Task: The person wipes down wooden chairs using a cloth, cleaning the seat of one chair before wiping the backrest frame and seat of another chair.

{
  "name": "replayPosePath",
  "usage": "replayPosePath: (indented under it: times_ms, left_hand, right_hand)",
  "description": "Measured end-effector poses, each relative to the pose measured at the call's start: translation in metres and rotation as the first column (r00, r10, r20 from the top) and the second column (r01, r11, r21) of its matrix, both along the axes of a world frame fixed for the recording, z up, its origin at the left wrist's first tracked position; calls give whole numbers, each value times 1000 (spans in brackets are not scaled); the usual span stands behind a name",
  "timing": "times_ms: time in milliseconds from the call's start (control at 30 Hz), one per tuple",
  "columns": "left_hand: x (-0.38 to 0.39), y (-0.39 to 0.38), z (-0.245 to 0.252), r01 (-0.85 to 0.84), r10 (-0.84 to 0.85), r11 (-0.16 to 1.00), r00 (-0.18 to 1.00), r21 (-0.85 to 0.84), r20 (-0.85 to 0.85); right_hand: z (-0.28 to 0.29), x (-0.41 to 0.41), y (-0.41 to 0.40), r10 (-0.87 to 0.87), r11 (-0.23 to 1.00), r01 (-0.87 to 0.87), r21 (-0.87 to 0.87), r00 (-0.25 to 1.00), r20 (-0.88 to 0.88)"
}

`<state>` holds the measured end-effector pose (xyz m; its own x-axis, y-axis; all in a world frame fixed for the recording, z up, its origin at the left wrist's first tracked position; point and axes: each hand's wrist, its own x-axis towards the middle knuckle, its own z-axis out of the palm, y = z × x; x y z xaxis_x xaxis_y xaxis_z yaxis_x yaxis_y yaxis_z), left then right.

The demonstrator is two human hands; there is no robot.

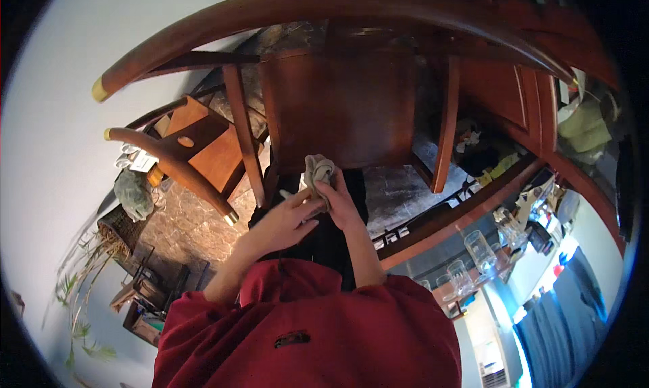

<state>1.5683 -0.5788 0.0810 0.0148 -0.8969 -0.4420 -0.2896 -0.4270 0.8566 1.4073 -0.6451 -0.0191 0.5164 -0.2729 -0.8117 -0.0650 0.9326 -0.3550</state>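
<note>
A bunched, light grey-beige cloth (318, 172) is in front of my body, above my dark trousers. My right hand (345, 200) grips it from the right, thumb pressed on its folds. My left hand (284, 226) meets it from the left, its fingers on the lower folds and partly hidden. Just beyond my hands stands a dark reddish-brown wooden armchair with a flat seat (337, 109). Its curved top rail (324, 7) arches across the upper view and has brass-coloured tips.
To the left stands a second wooden chair (215, 154), near a plastic bag (133, 195) and a woven basket (121, 230). A potted plant (81, 296) is by the wall. On the right, several drinking glasses (479, 248) stand along a wooden table edge (456, 230).
</note>
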Motion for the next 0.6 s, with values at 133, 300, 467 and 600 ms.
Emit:
replayPosePath:
  times_ms: [133, 300, 467, 600]
  left_hand:
    - [78, -50, 63, -300, 308, 950, 946, -85, 105]
    - [193, -137, 90, -108, 635, 744, 422, -659, 648]
    - [210, -145, 77, -196, 458, 889, 403, -414, 793]
    - [233, -134, 76, -379, 524, 837, 346, -395, 779]
  right_hand:
    - [-33, -28, -34, 147, 910, -235, -341, 953, -265]
    - [-112, -76, -128, 62, 535, -587, -608, 745, -664]
    - [-186, -119, -223, -47, 438, -727, -530, 570, -820]
    - [-248, -116, -238, -28, 430, -814, -391, 421, -907]
